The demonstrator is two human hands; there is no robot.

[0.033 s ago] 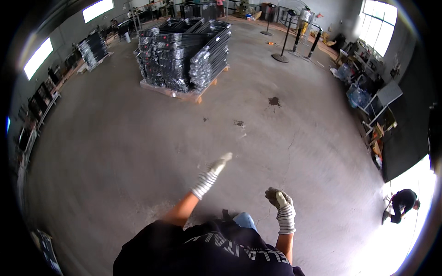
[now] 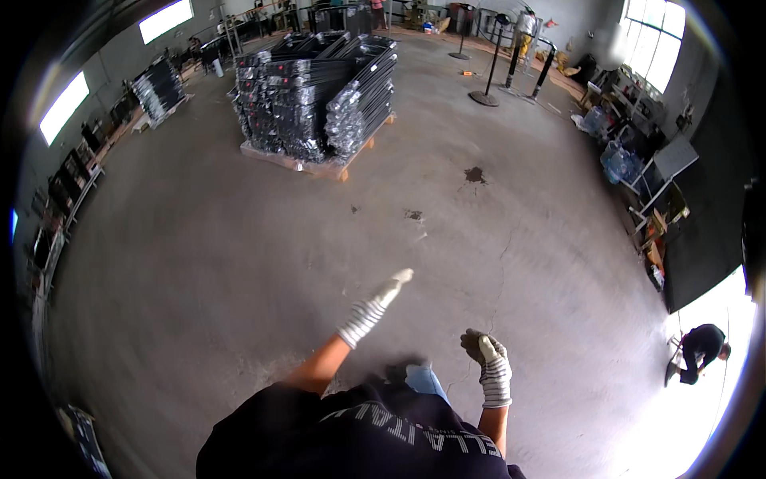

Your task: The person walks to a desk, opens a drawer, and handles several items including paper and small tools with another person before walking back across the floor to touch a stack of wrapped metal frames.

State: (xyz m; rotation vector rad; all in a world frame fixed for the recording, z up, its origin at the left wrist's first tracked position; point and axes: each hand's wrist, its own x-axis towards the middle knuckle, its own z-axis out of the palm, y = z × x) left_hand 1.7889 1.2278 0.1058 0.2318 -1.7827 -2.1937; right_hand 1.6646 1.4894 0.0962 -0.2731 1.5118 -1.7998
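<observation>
Right now my left hand [image 2: 375, 307] swings out flat and holds nothing, toward twelve o'clock; my right hand [image 2: 488, 361] curls loosely, empty too. Nearest work is the pallet of black frames [image 2: 315, 96], well apart at eleven o'clock, so I judge I'm walking over to reach it.

Daylight from windows [image 2: 650, 36] upper right and wall openings [image 2: 64, 104] at left lights the concrete floor [image 2: 239, 263] evenly, doorway [image 2: 718, 399] lower right blown out, fisheye rim dark and bent, shadows soft.
</observation>
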